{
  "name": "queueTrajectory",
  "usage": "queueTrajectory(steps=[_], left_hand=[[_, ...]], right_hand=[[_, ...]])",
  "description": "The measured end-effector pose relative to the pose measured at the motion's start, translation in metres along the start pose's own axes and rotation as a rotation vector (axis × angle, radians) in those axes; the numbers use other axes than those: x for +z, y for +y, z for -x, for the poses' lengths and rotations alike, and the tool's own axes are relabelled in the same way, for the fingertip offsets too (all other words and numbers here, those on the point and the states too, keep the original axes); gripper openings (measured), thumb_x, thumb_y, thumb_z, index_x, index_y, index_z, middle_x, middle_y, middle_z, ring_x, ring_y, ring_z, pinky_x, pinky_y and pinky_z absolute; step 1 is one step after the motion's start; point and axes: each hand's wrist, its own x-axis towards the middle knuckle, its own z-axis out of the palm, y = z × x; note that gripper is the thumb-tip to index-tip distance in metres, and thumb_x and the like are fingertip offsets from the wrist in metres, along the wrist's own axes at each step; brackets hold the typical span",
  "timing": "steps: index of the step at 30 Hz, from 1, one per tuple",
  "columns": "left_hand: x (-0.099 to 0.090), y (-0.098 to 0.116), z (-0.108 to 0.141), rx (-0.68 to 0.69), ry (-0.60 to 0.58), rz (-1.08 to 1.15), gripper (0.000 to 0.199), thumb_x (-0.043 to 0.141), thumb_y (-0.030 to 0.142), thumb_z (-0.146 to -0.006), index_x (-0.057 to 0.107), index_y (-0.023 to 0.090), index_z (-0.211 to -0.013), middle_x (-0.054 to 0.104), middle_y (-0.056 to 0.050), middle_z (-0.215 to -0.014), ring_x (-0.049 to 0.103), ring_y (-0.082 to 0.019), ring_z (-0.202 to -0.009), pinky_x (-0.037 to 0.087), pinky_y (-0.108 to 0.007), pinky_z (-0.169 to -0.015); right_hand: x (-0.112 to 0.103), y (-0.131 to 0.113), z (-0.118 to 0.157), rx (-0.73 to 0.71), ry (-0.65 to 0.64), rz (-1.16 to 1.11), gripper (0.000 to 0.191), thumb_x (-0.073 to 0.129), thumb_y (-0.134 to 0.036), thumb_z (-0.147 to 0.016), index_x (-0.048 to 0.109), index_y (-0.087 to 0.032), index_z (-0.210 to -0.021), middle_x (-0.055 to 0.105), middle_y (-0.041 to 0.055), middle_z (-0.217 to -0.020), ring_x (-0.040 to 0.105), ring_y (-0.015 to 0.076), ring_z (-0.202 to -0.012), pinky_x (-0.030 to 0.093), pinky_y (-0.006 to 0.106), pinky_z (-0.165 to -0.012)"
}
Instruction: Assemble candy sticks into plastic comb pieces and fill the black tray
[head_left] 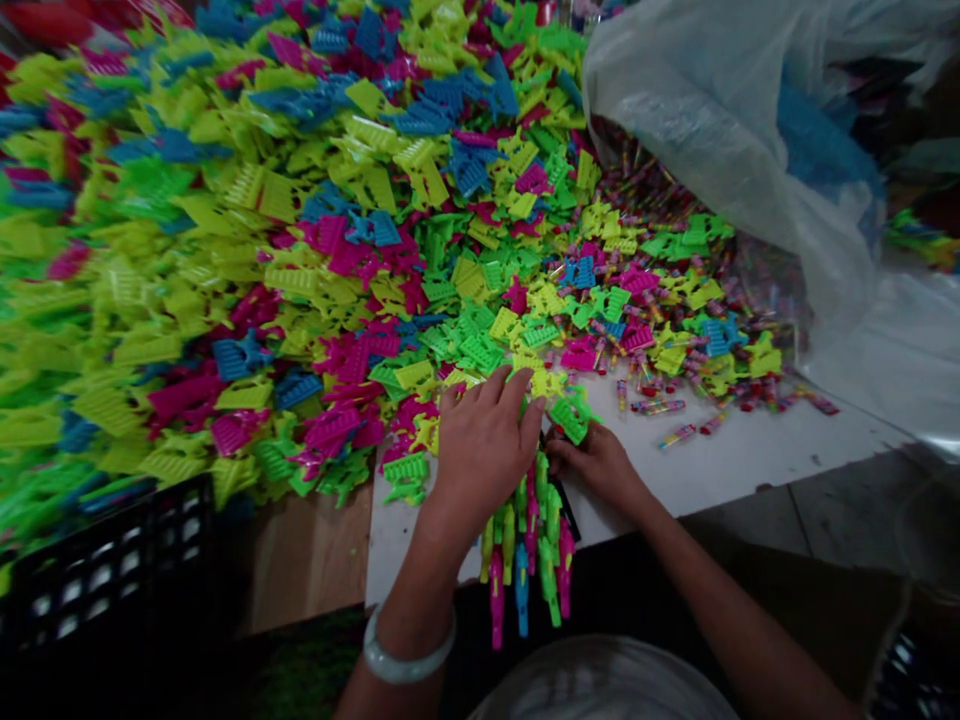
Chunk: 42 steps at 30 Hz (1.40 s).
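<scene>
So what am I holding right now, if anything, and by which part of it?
Your right grip has a green plastic piece by its near edge. Your left grip is beside it, but whether that holds anything can't be told.

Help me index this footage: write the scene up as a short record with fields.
Left hand: palm down, fingers spread, pale bracelet at the wrist
Right hand: holding a green plastic piece
Below the left hand: bunched plastic pieces in pink, blue, green and yellow, reaching past the table edge
Main heap: similar pieces, mostly yellow
Right side: small multicoloured sticks, beside a translucent bag
Lower left: black crate
Unclear: whether the left hand grips anything
</scene>
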Motion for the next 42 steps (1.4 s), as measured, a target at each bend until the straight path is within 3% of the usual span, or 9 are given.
queueTrajectory(steps=[5,8,12,14,18,24,29,34,42], left_hand=[[-0.003,0.001,0.000,0.001,-0.025,0.010,0.048,0.027,0.047,-0.096,0.049,0.024,-0.131,0.055,-0.009,-0.136,0.054,-0.029,-0.118,0.035,-0.049,-0.097],[-0.004,0.001,0.001,0.012,-0.021,0.009,0.058,0.030,0.058,-0.091,0.047,0.022,-0.133,0.052,-0.012,-0.137,0.050,-0.032,-0.122,0.034,-0.051,-0.098],[-0.003,0.002,0.001,0.012,-0.016,0.003,0.059,0.031,0.060,-0.090,0.048,0.022,-0.132,0.053,-0.013,-0.136,0.052,-0.032,-0.119,0.034,-0.052,-0.098],[-0.003,0.003,0.001,0.011,-0.007,0.007,0.057,0.029,0.059,-0.091,0.049,0.023,-0.131,0.054,-0.013,-0.136,0.053,-0.032,-0.118,0.033,-0.052,-0.098],[-0.003,0.004,0.001,0.003,-0.001,0.008,0.056,0.028,0.058,-0.092,0.049,0.023,-0.130,0.054,-0.013,-0.134,0.054,-0.031,-0.117,0.034,-0.052,-0.098],[-0.003,0.003,0.002,0.007,-0.006,0.018,0.053,0.033,0.055,-0.092,0.049,0.022,-0.130,0.056,-0.013,-0.133,0.054,-0.030,-0.117,0.034,-0.050,-0.097],[0.000,0.002,0.002,-0.007,0.010,0.013,0.054,0.035,0.056,-0.090,0.049,0.023,-0.130,0.056,-0.011,-0.133,0.055,-0.031,-0.115,0.035,-0.051,-0.096],[-0.001,0.003,0.000,0.000,-0.002,0.014,0.054,0.035,0.056,-0.091,0.048,0.022,-0.131,0.056,-0.011,-0.133,0.054,-0.030,-0.116,0.034,-0.050,-0.097],[0.000,0.002,0.001,-0.010,-0.003,-0.006,0.057,0.036,0.060,-0.089,0.048,0.024,-0.131,0.057,-0.011,-0.131,0.055,-0.031,-0.115,0.034,-0.049,-0.097]], right_hand=[[0.020,0.006,0.014,-0.087,0.114,0.479,0.019,0.045,-0.032,-0.088,0.056,-0.020,-0.098,0.066,0.0081,-0.090,0.064,0.0231,-0.078,0.049,0.033,-0.070],[0.026,0.004,0.020,-0.067,0.038,0.606,0.031,0.043,-0.026,-0.089,0.046,-0.022,-0.119,0.062,0.0100,-0.110,0.063,0.0228,-0.080,0.048,0.031,-0.068],[0.002,-0.005,0.004,-0.250,-0.097,0.544,0.029,0.044,-0.017,-0.085,0.048,-0.022,-0.113,0.061,0.0067,-0.109,0.060,0.0199,-0.092,0.047,0.029,-0.078],[-0.016,-0.008,-0.015,-0.284,0.005,0.590,0.016,0.044,-0.017,-0.086,0.052,-0.020,-0.099,0.061,0.0061,-0.099,0.058,0.0197,-0.092,0.046,0.030,-0.080],[-0.030,-0.014,-0.054,-0.053,0.366,0.868,0.016,0.045,-0.027,-0.092,0.053,-0.016,-0.101,0.059,0.0115,-0.103,0.057,0.0244,-0.096,0.045,0.034,-0.078],[-0.039,-0.020,-0.056,0.169,0.349,1.138,0.031,0.048,-0.011,-0.085,0.047,-0.007,-0.115,0.060,0.0236,-0.107,0.061,0.0306,-0.093,0.045,0.037,-0.071],[-0.052,-0.010,-0.031,0.037,0.419,0.672,0.044,0.055,-0.021,-0.079,0.041,-0.015,-0.119,0.064,0.0098,-0.094,0.062,0.0217,-0.075,0.048,0.034,-0.068],[-0.024,-0.002,0.010,-0.032,0.095,0.024,0.038,0.056,-0.033,-0.076,0.045,-0.019,-0.109,0.061,0.0026,-0.090,0.060,0.0173,-0.079,0.050,0.030,-0.071],[0.004,0.000,0.038,-0.163,0.034,0.205,0.019,0.049,-0.026,-0.084,0.054,-0.020,-0.102,0.060,0.0033,-0.090,0.057,0.0176,-0.081,0.047,0.029,-0.074]])
